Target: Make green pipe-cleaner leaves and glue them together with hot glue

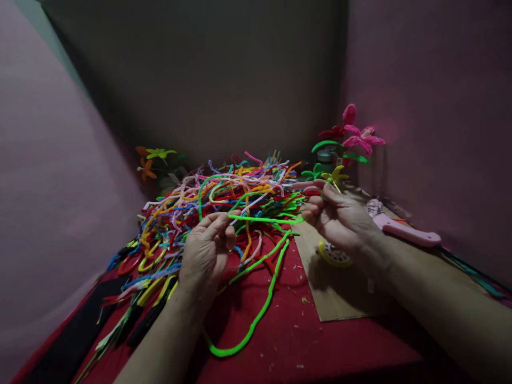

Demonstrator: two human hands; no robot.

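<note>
A bright green pipe cleaner runs nearly level between my two hands. My left hand is closed, pinching its left part between thumb and forefinger. My right hand has its fingers curled at the right end of that strand, in a pinch. A longer green length hangs in a loop below, over the red cloth; I cannot tell where it joins the stretched strand. Behind my hands lies a tangled heap of many-coloured pipe cleaners, with green ends sticking out on its right side.
Under my right forearm lies a tan board with a yellow round spool. Farther right is a pink-handled tool. Fuzzy pink flowers stand at the back right, orange ones at the back left. Yellow-and-black handles lie left.
</note>
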